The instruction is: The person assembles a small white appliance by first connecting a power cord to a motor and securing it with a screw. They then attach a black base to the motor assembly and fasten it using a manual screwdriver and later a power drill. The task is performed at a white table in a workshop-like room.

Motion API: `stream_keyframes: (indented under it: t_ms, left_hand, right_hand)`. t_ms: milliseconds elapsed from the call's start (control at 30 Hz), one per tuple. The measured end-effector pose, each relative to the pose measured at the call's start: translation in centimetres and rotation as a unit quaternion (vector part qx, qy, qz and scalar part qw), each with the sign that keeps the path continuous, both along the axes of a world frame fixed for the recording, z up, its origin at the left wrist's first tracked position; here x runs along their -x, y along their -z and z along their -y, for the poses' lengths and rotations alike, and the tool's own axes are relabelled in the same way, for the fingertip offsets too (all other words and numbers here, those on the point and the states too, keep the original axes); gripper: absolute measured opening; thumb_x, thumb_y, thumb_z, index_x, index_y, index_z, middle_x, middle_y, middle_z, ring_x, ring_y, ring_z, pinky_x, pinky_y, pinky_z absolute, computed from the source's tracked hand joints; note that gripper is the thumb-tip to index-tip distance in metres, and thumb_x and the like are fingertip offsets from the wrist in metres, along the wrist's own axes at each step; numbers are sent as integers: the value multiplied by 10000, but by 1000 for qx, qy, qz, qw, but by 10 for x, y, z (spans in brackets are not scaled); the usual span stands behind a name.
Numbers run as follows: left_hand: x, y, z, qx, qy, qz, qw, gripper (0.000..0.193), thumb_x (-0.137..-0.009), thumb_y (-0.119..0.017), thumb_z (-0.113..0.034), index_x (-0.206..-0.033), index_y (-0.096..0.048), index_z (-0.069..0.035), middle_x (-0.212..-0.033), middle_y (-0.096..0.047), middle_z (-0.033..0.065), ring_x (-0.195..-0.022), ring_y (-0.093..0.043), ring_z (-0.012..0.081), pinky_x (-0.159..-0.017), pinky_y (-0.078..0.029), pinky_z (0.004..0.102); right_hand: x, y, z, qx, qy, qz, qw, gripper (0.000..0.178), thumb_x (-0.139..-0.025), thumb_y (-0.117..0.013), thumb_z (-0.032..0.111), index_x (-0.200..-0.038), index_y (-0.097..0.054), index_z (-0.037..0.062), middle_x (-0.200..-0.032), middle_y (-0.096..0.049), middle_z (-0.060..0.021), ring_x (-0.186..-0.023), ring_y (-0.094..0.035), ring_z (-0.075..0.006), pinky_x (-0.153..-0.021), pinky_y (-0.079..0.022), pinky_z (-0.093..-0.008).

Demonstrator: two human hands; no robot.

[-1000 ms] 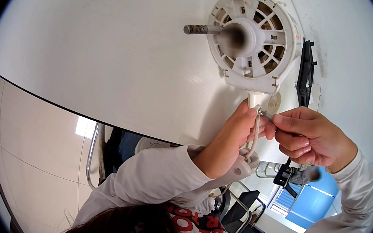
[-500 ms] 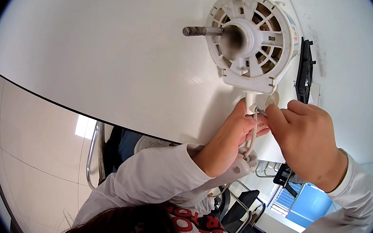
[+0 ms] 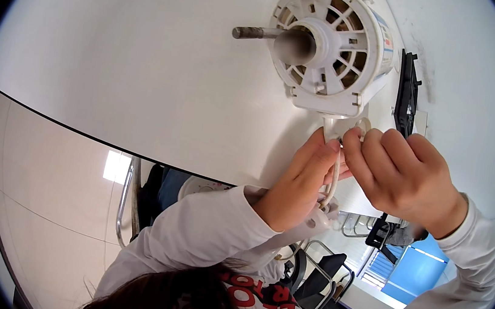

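A white fan motor head (image 3: 321, 93) lies at the far middle, its slotted round face showing and a threaded metal shaft (image 3: 255, 33) jutting left. Below it, a short white neck (image 3: 329, 126) runs toward me. My left hand (image 3: 306, 176) is closed round this neck, thumb on top. A white cable (image 3: 335, 180) hangs from the neck past the thumb. Close by on the right, my right hand (image 3: 404, 175) is pinched at the neck's side, by a small dark metal bit; what its fingertips hold is mostly hidden. Behind those fingertips shows a pale round piece (image 3: 363, 126).
The motor rests on a white table (image 3: 146, 76) with a dark front edge. A black flat part (image 3: 408, 93) lies to the right. A white fan base part (image 3: 316, 220) is under my left wrist. Chairs (image 3: 322, 279) stand on the floor beyond the table.
The motor head has shifted slightly up and left, its shaft with it. My right hand has turned at the neck, its knuckles now more spread along the top. The left hand keeps its grip.
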State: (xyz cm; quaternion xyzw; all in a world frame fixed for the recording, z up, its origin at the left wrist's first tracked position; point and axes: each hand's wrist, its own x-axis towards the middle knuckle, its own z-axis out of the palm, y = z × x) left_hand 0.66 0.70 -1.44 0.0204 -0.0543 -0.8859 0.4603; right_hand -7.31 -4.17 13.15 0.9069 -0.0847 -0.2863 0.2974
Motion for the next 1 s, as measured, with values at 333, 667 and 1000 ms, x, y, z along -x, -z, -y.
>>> stream_keyframes:
  t_ms: [333,667,1000]
  left_hand:
    - [4,6,3,-12,28,14,999,289,-957,-326,-289,-1064,-387,-28,-827,-457,26,-855,-508,114,-935,-403,341]
    - [7,5,3,-1,28,-42,999,524,-927,-269,-388,-1255,-323,17,-1265,-426,167,-1193,-419,269,-1024,-293,385]
    - [3,3,3,26,-2,-35,999,412,-954,-260,-285,-1245,-290,4,-1229,-452,222,-1182,-446,282,-1033,-295,413]
  right_hand:
    - [2,1,-2,-64,110,49,991,136,-640,-584,120,-740,-534,42,-641,-426,4,-597,-460,-109,-429,-343,-217]
    - [1,6,-5,-154,360,123,912,153,-718,-562,107,-818,-470,36,-652,-491,-83,-585,-560,-236,-481,-453,-327]
    - [-1,-10,6,-208,454,220,838,102,-828,-507,33,-916,-551,8,-740,-540,-152,-642,-542,-329,-547,-411,-357]
